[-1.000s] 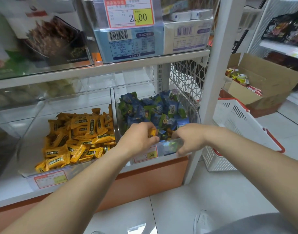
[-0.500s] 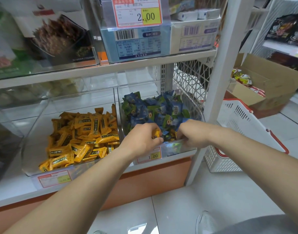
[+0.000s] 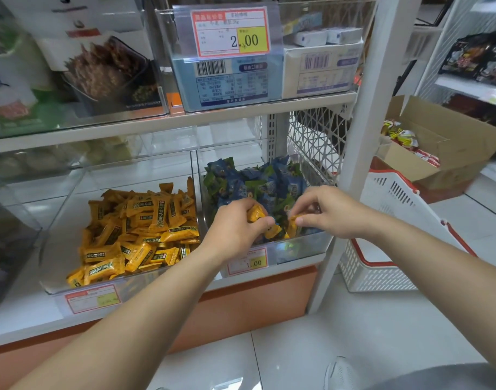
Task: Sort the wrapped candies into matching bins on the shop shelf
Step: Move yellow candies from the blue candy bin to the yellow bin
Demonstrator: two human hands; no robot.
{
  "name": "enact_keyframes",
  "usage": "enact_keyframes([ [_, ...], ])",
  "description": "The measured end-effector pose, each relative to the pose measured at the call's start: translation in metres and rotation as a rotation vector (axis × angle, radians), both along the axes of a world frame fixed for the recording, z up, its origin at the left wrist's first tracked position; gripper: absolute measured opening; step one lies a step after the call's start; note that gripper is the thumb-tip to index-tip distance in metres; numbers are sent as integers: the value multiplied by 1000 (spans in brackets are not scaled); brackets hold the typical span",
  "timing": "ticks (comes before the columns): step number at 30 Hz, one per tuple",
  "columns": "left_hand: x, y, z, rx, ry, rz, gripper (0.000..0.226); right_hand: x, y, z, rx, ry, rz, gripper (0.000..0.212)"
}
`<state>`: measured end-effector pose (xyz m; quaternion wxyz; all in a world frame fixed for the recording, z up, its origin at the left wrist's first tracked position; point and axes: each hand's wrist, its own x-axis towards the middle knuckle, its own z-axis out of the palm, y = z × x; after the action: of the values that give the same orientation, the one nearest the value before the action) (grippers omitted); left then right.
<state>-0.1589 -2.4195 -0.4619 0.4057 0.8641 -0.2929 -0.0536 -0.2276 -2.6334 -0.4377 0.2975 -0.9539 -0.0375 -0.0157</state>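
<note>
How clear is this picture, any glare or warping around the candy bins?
Head view: even light, soft shadows; the wide lens slants the white upright; pale reflections haze the clear bins; the left hand, the right hand and the yellow candies they pinch look slightly soft.
</note>
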Motion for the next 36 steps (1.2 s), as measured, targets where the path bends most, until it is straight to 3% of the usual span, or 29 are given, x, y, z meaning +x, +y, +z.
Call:
enact_keyframes([
  [4,-5,-5,7,-242,70,105,15,3,10,6,238,-101,-84,13],
  [10,-18,-7,22,-575,479,30,22,6,31,13,729,-110,-108,7],
  [15,-16,11,38,-631,370,74,23,12,51,15,1008,-130,-133,11],
  [19,-4,41,49,-466,150,135,21,17,57,12,747,-102,-128,10],
  [22,19,73,55,-254,-115,314,22,23,55,7,572,-108,-136,7],
  [26,46,116,50,-34,-189,448,42,31,41,1,189,-106,-126,6],
  [28,53,124,42,204,-186,410,56,34,31,-2,115,-51,-165,13],
  [30,53,120,40,370,-258,391,55,35,22,-6,189,100,-175,21],
  [32,45,105,43,350,-384,357,41,34,18,-9,148,251,-124,17],
  [34,30,82,42,255,-462,240,38,33,15,-11,-150,311,-38,18],
  [36,11,55,36,173,-422,57,34,34,18,-13,-410,308,-7,23],
])
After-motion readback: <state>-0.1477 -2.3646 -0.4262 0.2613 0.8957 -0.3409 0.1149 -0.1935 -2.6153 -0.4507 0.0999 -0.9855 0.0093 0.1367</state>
